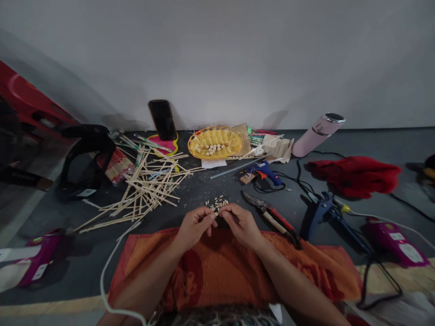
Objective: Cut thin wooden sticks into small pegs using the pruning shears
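My left hand (pixel 197 227) and my right hand (pixel 242 225) meet at the fingertips over the orange towel's far edge. Both are closed in a pinch, with a pale small wooden stick piece (pixel 216 213) showing between them; the fingers partly cover it. Just beyond lies a scatter of short cut stick pieces (pixel 220 201) on the dark tabletop. To the right of my right hand are red-handled pruning shears (pixel 272 213), their blades pointing toward the back left. A loose heap of long thin wooden sticks (pixel 149 185) spreads out on the left.
A yellow woven basket (pixel 195 151) holding small pale clusters stands at the back, near a propped phone (pixel 162 120). Rightward are a blue glue gun (pixel 263 171), a pink flask (pixel 316 136), a red cloth (pixel 356 175) and a blue hand tool (pixel 319 213). The orange towel (pixel 231 271) lies in front.
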Action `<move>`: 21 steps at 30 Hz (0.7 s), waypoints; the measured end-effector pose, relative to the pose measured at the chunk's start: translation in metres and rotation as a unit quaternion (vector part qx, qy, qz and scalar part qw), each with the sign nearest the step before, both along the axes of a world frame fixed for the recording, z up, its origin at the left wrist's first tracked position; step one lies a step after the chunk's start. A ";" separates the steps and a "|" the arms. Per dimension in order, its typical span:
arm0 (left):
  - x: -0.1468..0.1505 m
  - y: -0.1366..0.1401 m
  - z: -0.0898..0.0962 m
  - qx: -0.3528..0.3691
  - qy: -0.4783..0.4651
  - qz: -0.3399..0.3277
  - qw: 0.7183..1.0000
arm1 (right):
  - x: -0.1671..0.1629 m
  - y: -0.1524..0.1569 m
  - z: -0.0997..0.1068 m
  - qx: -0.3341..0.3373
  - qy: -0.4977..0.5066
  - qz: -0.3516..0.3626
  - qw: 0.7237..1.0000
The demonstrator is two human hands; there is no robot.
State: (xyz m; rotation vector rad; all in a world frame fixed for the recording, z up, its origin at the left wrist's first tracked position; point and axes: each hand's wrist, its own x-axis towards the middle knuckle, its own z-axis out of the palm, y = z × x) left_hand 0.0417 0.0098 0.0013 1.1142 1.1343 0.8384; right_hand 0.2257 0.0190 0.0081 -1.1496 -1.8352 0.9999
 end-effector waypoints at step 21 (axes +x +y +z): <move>0.001 -0.006 -0.003 0.100 0.102 -0.018 0.990 | 0.000 0.000 -0.004 -0.127 0.072 -0.001 0.989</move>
